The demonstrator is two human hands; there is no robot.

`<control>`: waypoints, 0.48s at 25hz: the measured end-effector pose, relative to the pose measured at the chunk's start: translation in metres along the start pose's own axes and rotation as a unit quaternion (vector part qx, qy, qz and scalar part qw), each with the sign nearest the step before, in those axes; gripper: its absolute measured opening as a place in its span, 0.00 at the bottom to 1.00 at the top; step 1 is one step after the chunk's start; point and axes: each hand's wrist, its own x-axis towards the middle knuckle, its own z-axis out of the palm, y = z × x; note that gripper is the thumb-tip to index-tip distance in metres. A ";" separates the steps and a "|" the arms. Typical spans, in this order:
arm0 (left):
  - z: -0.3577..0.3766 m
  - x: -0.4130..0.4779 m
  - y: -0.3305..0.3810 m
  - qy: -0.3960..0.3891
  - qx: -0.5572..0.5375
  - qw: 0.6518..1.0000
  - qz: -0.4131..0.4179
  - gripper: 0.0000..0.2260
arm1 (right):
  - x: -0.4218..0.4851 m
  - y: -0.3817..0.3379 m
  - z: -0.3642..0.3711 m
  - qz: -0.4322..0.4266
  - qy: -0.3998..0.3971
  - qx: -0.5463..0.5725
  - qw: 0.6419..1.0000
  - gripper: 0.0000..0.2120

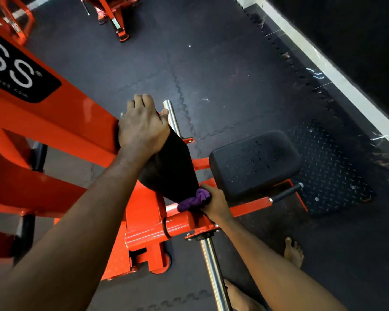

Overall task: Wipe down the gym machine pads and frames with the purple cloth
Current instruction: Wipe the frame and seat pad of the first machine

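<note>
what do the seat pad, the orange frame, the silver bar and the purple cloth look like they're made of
Seat pad: black vinyl-like upholstery over padding, likely; matte, rounded edges.
Orange frame: metal, glossy paint, sharp highlights.
Silver bar: polished or chromed steel, mirror-like streaks.
Purple cloth: soft, fuzzy fabric, perhaps microfibre, bunched in the right hand.

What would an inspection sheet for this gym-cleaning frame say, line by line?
Surface: dark interlocking floor mats, with pale scuff marks.
Job's things: purple cloth bunched against the lower end of the upright pad; seat pad beside it, speckled; orange frame carries both.
Clutter: nothing seen.
Grippers: left hand grips the upright pad's top; right hand holds the purple cloth.
Cables: nothing seen.
Surroundings: chrome bar, tread plate, second orange machine at the top, bare foot on the mats.
</note>
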 end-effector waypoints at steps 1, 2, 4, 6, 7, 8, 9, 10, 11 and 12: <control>0.001 0.000 0.000 0.007 -0.002 1.000 -0.003 0.19 | 0.001 0.013 0.000 0.015 -0.009 -0.015 1.000 0.15; 0.001 0.000 0.000 0.013 -0.008 1.000 -0.006 0.19 | 0.003 0.025 0.000 0.030 -0.024 -0.025 0.999 0.16; 0.002 0.000 0.000 0.018 -0.018 1.000 -0.016 0.18 | 0.008 0.047 -0.001 0.059 -0.036 -0.049 0.996 0.18; 0.001 -0.001 0.000 0.021 -0.031 0.999 -0.027 0.18 | 0.014 0.056 -0.002 0.088 -0.049 -0.070 0.992 0.20; 0.001 -0.001 0.000 0.023 -0.039 0.999 -0.030 0.18 | 0.016 0.057 -0.004 0.107 -0.054 -0.084 0.989 0.20; 0.000 -0.001 0.001 0.025 -0.044 0.998 -0.033 0.18 | 0.019 0.061 -0.006 0.135 -0.053 -0.098 0.985 0.20; 0.000 -0.001 0.000 0.027 -0.047 0.998 -0.034 0.18 | 0.019 0.061 -0.011 0.164 -0.045 -0.112 0.979 0.20; 0.000 -0.003 0.000 0.028 -0.049 0.998 -0.034 0.17 | 0.019 0.072 -0.012 0.206 -0.025 -0.125 0.970 0.19; -0.001 -0.003 0.001 0.028 -0.050 0.998 -0.037 0.16 | 0.018 0.074 -0.018 0.249 -0.001 -0.127 0.960 0.18; -0.001 -0.003 0.001 0.028 -0.050 0.997 -0.042 0.15 | 0.018 0.079 -0.023 0.291 0.027 -0.110 0.950 0.17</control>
